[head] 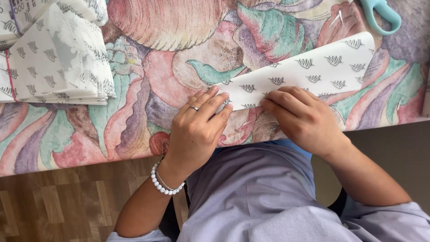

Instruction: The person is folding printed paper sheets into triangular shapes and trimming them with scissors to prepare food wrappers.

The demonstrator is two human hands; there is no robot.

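A white sheet of paper [309, 67] printed with small grey leaf marks lies slanted on the flowered tablecloth [148, 67], folded over near its lower left. My left hand [197, 130], with a ring and a white bead bracelet, presses its fingertips flat on the sheet's left corner. My right hand [302, 118] is curled over the fold in the middle, its fingers pinching the paper's edge.
A stack of folded sheets of the same patterned paper [53, 58] sits at the far left. Teal-handled scissors [380, 15] lie at the top right. The table edge runs just in front of my lap, with wooden floor [58, 201] below on the left.
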